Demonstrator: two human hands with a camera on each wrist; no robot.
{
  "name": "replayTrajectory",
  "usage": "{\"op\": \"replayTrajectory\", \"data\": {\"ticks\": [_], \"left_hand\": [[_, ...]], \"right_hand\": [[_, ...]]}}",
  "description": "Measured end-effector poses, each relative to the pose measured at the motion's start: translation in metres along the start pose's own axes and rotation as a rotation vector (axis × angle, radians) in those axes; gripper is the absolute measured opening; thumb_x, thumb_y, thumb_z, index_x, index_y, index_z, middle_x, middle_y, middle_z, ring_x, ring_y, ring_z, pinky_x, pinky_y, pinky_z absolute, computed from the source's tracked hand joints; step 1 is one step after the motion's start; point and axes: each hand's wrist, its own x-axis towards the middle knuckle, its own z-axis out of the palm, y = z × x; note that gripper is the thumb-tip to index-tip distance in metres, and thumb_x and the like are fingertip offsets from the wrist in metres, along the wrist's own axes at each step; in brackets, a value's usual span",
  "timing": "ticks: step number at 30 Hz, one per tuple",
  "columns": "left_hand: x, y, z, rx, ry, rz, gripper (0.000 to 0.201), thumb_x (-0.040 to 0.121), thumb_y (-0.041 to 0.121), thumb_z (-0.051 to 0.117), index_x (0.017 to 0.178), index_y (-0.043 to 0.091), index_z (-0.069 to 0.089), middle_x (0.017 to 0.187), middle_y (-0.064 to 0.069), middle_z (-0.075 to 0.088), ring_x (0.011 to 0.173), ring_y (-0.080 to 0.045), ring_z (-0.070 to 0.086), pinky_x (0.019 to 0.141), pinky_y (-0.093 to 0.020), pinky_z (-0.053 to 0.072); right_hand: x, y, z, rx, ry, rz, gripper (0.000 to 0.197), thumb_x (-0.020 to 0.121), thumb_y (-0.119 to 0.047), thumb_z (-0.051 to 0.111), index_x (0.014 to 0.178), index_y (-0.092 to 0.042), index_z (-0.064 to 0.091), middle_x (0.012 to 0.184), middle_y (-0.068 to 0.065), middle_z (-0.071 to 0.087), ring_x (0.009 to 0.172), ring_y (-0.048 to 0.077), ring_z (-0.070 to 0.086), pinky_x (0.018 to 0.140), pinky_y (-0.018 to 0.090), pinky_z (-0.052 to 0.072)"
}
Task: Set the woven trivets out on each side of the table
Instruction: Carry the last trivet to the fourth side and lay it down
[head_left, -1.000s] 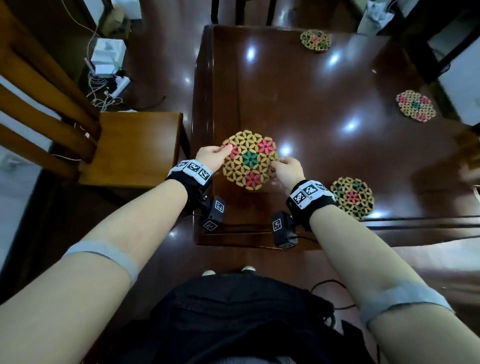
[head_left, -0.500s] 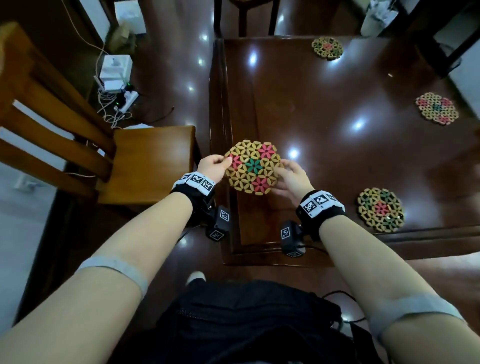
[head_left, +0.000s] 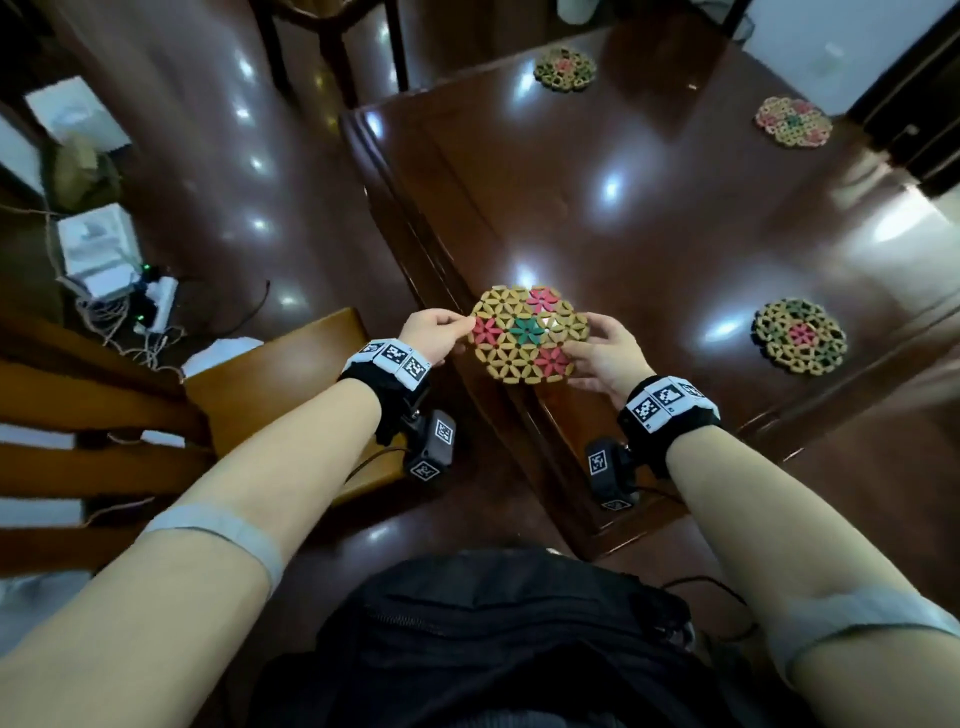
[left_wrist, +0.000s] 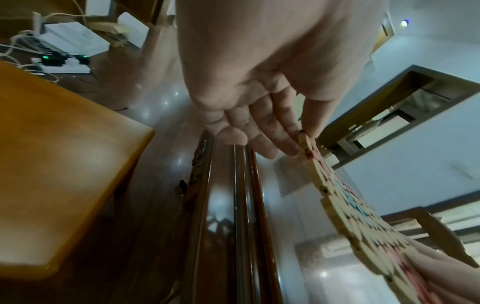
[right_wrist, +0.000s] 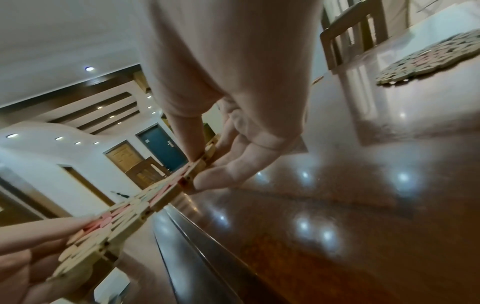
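A round woven trivet (head_left: 527, 333) with pink and green flowers is held in the air over the left edge of the dark wooden table (head_left: 649, 223). My left hand (head_left: 435, 332) pinches its left rim and my right hand (head_left: 605, 353) pinches its right rim. The left wrist view shows the fingers (left_wrist: 262, 131) under the trivet's edge (left_wrist: 345, 209) with the thumb on top. In the right wrist view the trivet (right_wrist: 135, 214) stretches from my right fingers (right_wrist: 233, 164) towards the other hand. Three more trivets lie on the table: near right (head_left: 798, 335), far right (head_left: 792, 121), far end (head_left: 564, 68).
A wooden chair (head_left: 270, 395) stands to the left of the table, close to my left wrist. Another chair (head_left: 337, 47) stands at the table's far end. White boxes and a power strip with cables (head_left: 150, 306) lie on the glossy floor at left.
The view has swung so the table now runs diagonally. Both hands keep their hold on the trivet, which now hangs over the table's left edge, and the three laid trivets have not moved.
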Motion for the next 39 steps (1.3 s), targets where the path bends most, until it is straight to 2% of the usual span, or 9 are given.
{"op": "replayTrajectory", "data": {"ticks": [4, 7, 11, 19, 25, 29, 34, 37, 39], "left_hand": [[0.021, 0.009, 0.007, 0.041, -0.063, 0.014, 0.024, 0.088, 0.022, 0.064, 0.109, 0.011, 0.067, 0.091, -0.004, 0.068, 0.042, 0.006, 0.059, 0.035, -0.009, 0.035], [0.04, 0.019, 0.02, 0.066, -0.068, -0.017, 0.033, 0.087, 0.02, 0.065, 0.117, 0.008, 0.063, 0.091, -0.006, 0.067, 0.041, 0.003, 0.059, 0.033, -0.007, 0.035], [0.064, 0.033, 0.032, 0.188, -0.135, -0.032, 0.028, 0.087, 0.022, 0.064, 0.112, 0.009, 0.068, 0.098, -0.007, 0.071, 0.061, -0.003, 0.06, 0.035, -0.006, 0.036], [0.105, 0.059, 0.046, 0.266, -0.122, -0.013, 0.02, 0.088, 0.02, 0.064, 0.105, 0.01, 0.067, 0.082, -0.001, 0.065, 0.059, -0.005, 0.057, 0.04, -0.012, 0.039], [0.159, 0.085, 0.048, 0.305, -0.181, -0.003, 0.032, 0.087, 0.043, 0.061, 0.078, 0.014, 0.068, 0.079, -0.004, 0.066, 0.072, -0.021, 0.065, 0.056, -0.025, 0.043], [0.202, 0.102, 0.05, 0.365, -0.298, 0.011, 0.031, 0.087, 0.046, 0.06, 0.078, 0.017, 0.065, 0.071, -0.001, 0.065, 0.048, -0.01, 0.062, 0.039, -0.017, 0.04], [0.261, 0.13, 0.049, 0.544, -0.505, 0.067, 0.034, 0.085, 0.039, 0.066, 0.096, 0.007, 0.072, 0.087, -0.006, 0.068, 0.061, -0.011, 0.062, 0.046, -0.019, 0.042], [0.281, 0.142, 0.044, 0.53, -0.518, 0.102, 0.025, 0.082, 0.028, 0.072, 0.096, 0.007, 0.071, 0.074, -0.001, 0.066, 0.041, -0.001, 0.058, 0.035, -0.008, 0.038], [0.29, 0.144, 0.04, 0.536, -0.53, 0.118, 0.021, 0.081, 0.023, 0.074, 0.093, 0.006, 0.069, 0.077, -0.005, 0.068, 0.041, -0.001, 0.059, 0.038, -0.01, 0.043]], "right_hand": [[0.006, 0.003, -0.003, 0.029, 0.086, 0.0, 0.051, 0.087, -0.009, 0.066, 0.134, -0.011, 0.046, 0.116, 0.009, 0.069, 0.082, 0.021, 0.072, 0.061, 0.031, 0.06], [0.02, 0.001, -0.008, 0.072, 0.142, -0.005, 0.042, 0.09, -0.007, 0.062, 0.13, -0.004, 0.049, 0.11, 0.01, 0.07, 0.069, 0.01, 0.072, 0.053, 0.023, 0.056], [0.034, -0.003, -0.016, 0.143, 0.172, 0.0, 0.038, 0.092, -0.004, 0.058, 0.129, -0.006, 0.05, 0.111, 0.012, 0.068, 0.07, 0.009, 0.07, 0.051, 0.019, 0.056], [0.052, -0.028, -0.027, 0.103, 0.063, 0.001, 0.071, 0.09, 0.0, 0.058, 0.145, -0.032, 0.027, 0.127, 0.012, 0.056, 0.084, 0.02, 0.068, 0.054, 0.026, 0.057], [0.088, -0.046, -0.028, 0.082, 0.119, 0.029, 0.075, 0.089, 0.006, 0.052, 0.146, -0.036, 0.025, 0.123, 0.012, 0.063, 0.082, 0.018, 0.067, 0.05, 0.025, 0.054], [0.118, -0.057, -0.023, 0.051, 0.17, 0.058, 0.077, 0.089, 0.006, 0.052, 0.147, -0.037, 0.025, 0.115, 0.009, 0.064, 0.072, 0.014, 0.062, 0.047, 0.023, 0.052], [0.15, -0.075, -0.007, 0.039, 0.289, 0.101, 0.079, 0.089, 0.005, 0.051, 0.15, -0.035, 0.019, 0.12, 0.009, 0.061, 0.07, 0.012, 0.061, 0.044, 0.02, 0.051], [0.163, -0.079, 0.008, 0.055, 0.354, 0.116, 0.082, 0.089, 0.0, 0.057, 0.151, -0.033, 0.014, 0.13, 0.012, 0.059, 0.082, 0.017, 0.065, 0.047, 0.021, 0.053], [0.167, -0.079, 0.021, 0.039, 0.413, 0.144, 0.082, 0.087, -0.005, 0.061, 0.151, -0.031, 0.015, 0.138, 0.011, 0.053, 0.1, 0.022, 0.066, 0.064, 0.029, 0.059]]}}
